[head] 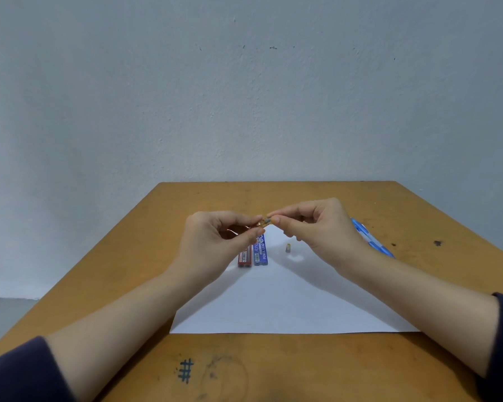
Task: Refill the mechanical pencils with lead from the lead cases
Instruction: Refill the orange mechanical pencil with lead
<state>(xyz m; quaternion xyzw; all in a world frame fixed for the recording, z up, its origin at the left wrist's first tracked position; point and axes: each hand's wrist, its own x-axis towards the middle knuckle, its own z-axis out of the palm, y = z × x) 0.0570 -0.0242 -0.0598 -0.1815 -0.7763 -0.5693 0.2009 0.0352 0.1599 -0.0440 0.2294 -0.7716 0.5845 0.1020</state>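
Note:
My left hand [215, 242] grips an orange mechanical pencil [262, 222] above the table; most of its barrel is hidden in the hand. My right hand [317, 227] pinches the pencil's top end with thumb and forefinger. Below the hands a red lead case [244, 258] and a blue lead case [261, 252] lie side by side on a white sheet of paper [288, 303]. A small cap [288, 247] stands on the paper to their right. A blue and white mechanical pencil [372, 239] lies on the table behind my right wrist, partly hidden.
The wooden table [302, 367] has pen scribbles near its front edge and dark marks at the right. A grey wall rises behind the table's far edge. The floor shows at the left.

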